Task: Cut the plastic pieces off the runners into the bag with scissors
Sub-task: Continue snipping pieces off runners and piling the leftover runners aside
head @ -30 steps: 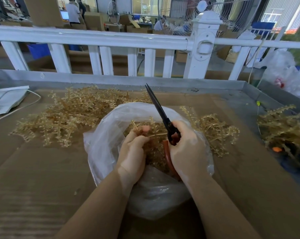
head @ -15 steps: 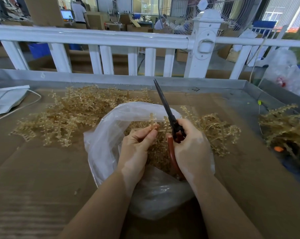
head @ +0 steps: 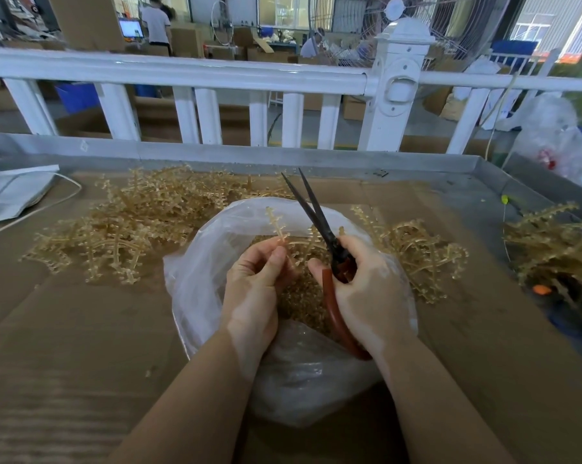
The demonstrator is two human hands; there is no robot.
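Amber plastic runner pinched in left hand over clear plastic bag; right hand grips red-handled scissors, blades parted toward 12 o'clock. Risk: cut pieces flicking past rim.

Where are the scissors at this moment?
In the head view, the scissors are just right of centre, gripped by the right hand above the bag, blades parted and pointing up toward the fence.
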